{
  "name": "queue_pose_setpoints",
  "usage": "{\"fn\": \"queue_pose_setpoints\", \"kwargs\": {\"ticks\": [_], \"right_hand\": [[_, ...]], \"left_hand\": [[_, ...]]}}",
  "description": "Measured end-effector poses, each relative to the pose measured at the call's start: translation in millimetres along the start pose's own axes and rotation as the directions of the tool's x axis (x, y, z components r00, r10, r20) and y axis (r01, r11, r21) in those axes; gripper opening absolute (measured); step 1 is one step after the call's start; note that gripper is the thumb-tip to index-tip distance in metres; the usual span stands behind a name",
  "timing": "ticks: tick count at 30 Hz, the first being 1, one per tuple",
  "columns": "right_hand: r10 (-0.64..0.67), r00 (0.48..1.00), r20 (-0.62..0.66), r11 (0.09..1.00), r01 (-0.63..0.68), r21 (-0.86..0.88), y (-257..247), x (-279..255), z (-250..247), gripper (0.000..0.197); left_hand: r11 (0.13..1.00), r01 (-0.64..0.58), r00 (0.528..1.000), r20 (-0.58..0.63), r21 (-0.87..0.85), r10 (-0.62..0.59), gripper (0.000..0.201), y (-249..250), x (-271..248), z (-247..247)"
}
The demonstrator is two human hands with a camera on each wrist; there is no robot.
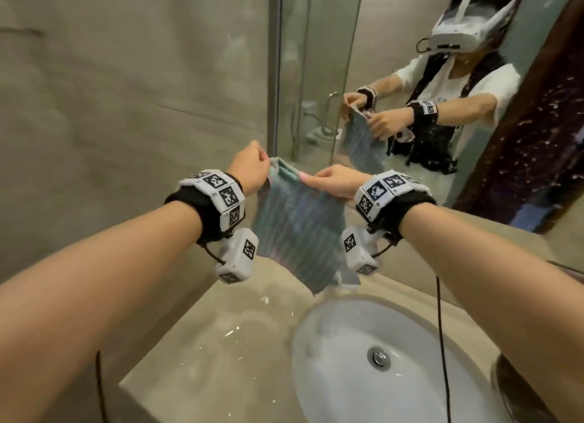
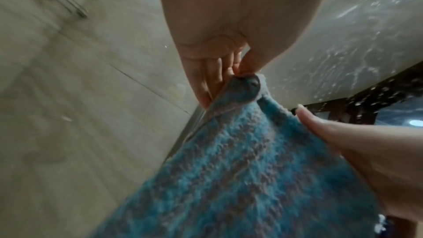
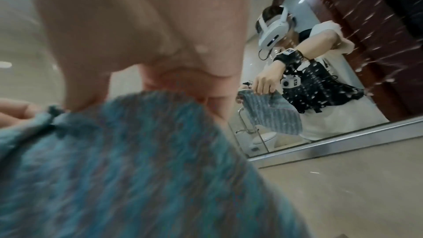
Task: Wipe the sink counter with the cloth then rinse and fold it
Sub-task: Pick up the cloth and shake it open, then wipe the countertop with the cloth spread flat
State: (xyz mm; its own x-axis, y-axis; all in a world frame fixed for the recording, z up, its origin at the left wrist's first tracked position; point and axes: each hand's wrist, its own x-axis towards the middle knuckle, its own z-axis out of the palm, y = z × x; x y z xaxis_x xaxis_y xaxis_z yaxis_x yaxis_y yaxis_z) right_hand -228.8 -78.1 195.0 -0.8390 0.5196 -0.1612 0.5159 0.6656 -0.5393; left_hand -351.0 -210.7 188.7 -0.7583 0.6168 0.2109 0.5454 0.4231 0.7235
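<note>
While the cloth [image 1: 297, 233] is hanging in the air above the sink counter [image 1: 221, 337], the left hand [image 1: 249, 166] is pinching its upper corner at ten o'clock of the fabric and the right hand [image 1: 338, 180] is pinching the corner at two o'clock, the two hands sitting near each other with the top edge sagging between them. The cloth's lowest tip is dangling just over the back rim of the white basin [image 1: 347, 359], which is lying at five o'clock in the head view. A mirror [image 1: 442, 74] at one o'clock is reflecting the person.

In the left wrist view, the left hand [image 2: 219, 46] is clamping thumb and fingertips on a bunched corner of the blue cloth [image 2: 247, 169], with the right hand [image 2: 357, 149] gripping the edge at three o'clock.

In the right wrist view, the right hand [image 3: 160, 39] is blurred but is curling over the cloth [image 3: 126, 160]; the mirror [image 3: 320, 61] is filling two o'clock.
</note>
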Motion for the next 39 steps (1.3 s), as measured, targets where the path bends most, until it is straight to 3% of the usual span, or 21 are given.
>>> {"fn": "queue_pose_setpoints", "kwargs": {"ticks": [2,4,6,8,10,13,17,19,22,26,30,36,39], "right_hand": [[0.0,0.994,0.105,0.982,0.02,-0.189,-7,4,18,0.067],[0.013,0.986,0.168,0.924,0.053,-0.38,-13,9,39,0.054],[0.025,0.98,0.195,0.907,0.06,-0.417,-15,19,57,0.045],[0.003,0.983,0.183,0.902,0.077,-0.425,-17,31,70,0.039],[-0.041,0.988,0.146,0.911,0.097,-0.4,-20,43,74,0.034],[-0.12,0.993,0.005,0.925,0.114,-0.362,-25,58,65,0.025],[-0.219,0.954,-0.204,0.93,0.141,-0.34,-27,67,48,0.017],[-0.219,0.956,-0.193,0.917,0.134,-0.377,-23,67,49,0.017],[-0.126,0.991,0.054,0.861,0.137,-0.49,-8,62,74,0.017],[0.09,0.931,0.354,0.849,0.114,-0.516,24,50,126,0.026],[0.185,0.892,0.413,0.817,0.093,-0.569,41,55,158,0.034],[0.128,0.934,0.333,0.867,0.058,-0.495,75,69,205,0.048],[0.15,0.928,0.342,0.892,0.022,-0.451,92,75,237,0.059]], "left_hand": [[0.998,0.01,1.0,-0.019,0.058,-0.009,0.013,-20,-3,-11],[0.995,0.047,0.998,-0.04,0.092,-0.044,0.026,-43,-3,-20],[0.988,0.088,0.996,-0.04,0.126,-0.083,0.03,-66,-6,-26],[0.978,0.107,0.994,-0.028,0.177,-0.104,0.018,-86,-8,-30],[0.971,0.111,0.994,-0.029,0.21,-0.107,0.009,-98,-8,-35],[0.975,0.119,0.99,-0.094,0.188,-0.103,0.012,-105,5,-45],[0.99,0.054,0.99,-0.133,0.132,-0.036,0.017,-100,19,-52],[0.985,0.024,0.997,-0.08,0.171,-0.01,0.017,-106,18,-47],[0.945,-0.004,0.99,0.136,0.326,-0.043,0.017,-130,7,-27],[0.879,-0.065,0.898,0.412,0.472,-0.155,0.018,-167,-19,10],[0.875,-0.056,0.83,0.509,0.481,-0.227,0.025,-193,-34,41],[0.866,-0.048,0.809,0.527,0.498,-0.259,0.032,-224,-34,87],[0.841,-0.104,0.736,0.61,0.531,-0.295,0.044,-240,-34,116]]}}
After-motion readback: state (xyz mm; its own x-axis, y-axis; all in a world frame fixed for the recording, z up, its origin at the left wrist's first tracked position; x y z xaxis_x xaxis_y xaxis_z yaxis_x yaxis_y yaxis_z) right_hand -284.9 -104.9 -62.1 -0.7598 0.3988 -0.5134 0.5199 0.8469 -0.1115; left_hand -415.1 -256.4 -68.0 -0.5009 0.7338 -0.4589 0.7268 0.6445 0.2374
